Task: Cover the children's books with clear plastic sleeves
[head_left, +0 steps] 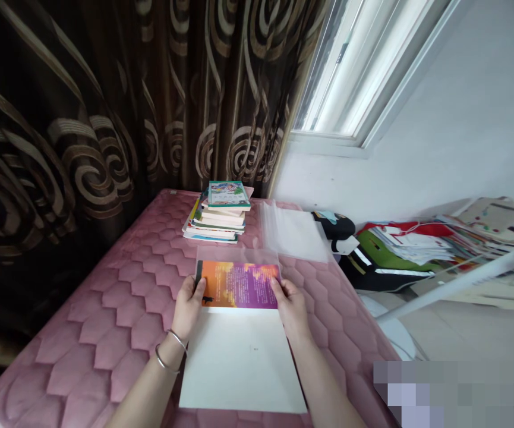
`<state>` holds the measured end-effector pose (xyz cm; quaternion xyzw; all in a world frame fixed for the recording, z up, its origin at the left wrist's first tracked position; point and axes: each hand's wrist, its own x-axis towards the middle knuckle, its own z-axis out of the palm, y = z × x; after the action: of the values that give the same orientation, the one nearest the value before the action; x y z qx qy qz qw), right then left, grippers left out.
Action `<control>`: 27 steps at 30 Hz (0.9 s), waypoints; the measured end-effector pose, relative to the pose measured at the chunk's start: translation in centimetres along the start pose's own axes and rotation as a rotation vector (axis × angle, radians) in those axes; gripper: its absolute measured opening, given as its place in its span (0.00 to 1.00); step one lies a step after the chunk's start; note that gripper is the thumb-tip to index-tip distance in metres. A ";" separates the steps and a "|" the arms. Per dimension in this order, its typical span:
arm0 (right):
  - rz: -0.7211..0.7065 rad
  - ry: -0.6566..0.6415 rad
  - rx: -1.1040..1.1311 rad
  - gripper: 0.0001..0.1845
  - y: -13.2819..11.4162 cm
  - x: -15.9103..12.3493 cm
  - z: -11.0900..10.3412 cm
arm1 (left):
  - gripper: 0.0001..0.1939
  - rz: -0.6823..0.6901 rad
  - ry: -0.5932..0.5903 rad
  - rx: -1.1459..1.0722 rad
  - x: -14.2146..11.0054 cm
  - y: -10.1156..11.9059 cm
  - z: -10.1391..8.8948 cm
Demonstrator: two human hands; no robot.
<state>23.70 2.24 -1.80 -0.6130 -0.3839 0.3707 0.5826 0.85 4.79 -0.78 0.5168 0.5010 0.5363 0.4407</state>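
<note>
A book (241, 286) with an orange and purple back cover lies above the far part of a white board (244, 362). A clear plastic sleeve (237, 254) shows past the book's far edge; how far it wraps the book I cannot tell. My left hand (189, 304), two silver bangles on its wrist, grips the book's left edge with the thumb on top. At the right edge, my right hand (291, 304) pinches it the same way. The fingers under the book are hidden.
Beyond the book stands a stack of books (221, 217) on the pink quilted mattress (105, 315). Right of the stack lies a pile of clear plastic sleeves (296, 233). Bags (372, 267), papers (410, 244) and a white pole (457, 282) are beside the mattress. A curtain (150, 89) hangs behind.
</note>
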 end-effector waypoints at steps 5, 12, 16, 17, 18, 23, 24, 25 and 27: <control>0.065 -0.021 0.137 0.21 0.1 0.0 0.0 | 0.21 0.004 0.003 0.010 0.0 0.0 0.0; 0.021 -0.021 0.124 0.20 0.0 -0.1 0.1 | 0.20 0.001 0.013 0.018 0.2 -0.3 -0.1; -0.012 -0.010 0.079 0.21 0.1 -0.2 0.3 | 0.20 -0.014 0.014 0.003 0.1 0.2 0.0; -0.024 -0.004 0.064 0.21 0.2 -0.2 0.3 | 0.20 -0.017 0.019 -0.003 0.1 0.4 0.0; -0.034 -0.001 0.050 0.22 0.3 -0.2 0.3 | 0.20 -0.020 0.026 -0.011 0.1 0.5 0.0; -0.051 -0.009 0.023 0.21 0.4 -0.1 0.2 | 0.18 -0.042 0.041 -0.034 -0.1 0.9 0.1; -0.045 -0.013 0.032 0.21 0.3 -0.1 0.2 | 0.18 -0.040 0.038 -0.029 -0.1 0.8 0.1; -0.038 -0.017 0.044 0.22 0.2 -0.2 0.2 | 0.18 -0.035 0.034 -0.022 -0.1 0.7 0.1; -0.031 -0.017 0.062 0.23 0.2 -0.2 0.2 | 0.18 -0.022 0.027 -0.008 -0.1 0.5 0.0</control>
<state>23.41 2.19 -1.99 -0.5856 -0.3866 0.3784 0.6037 0.93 4.64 -0.31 0.5023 0.5106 0.5401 0.4419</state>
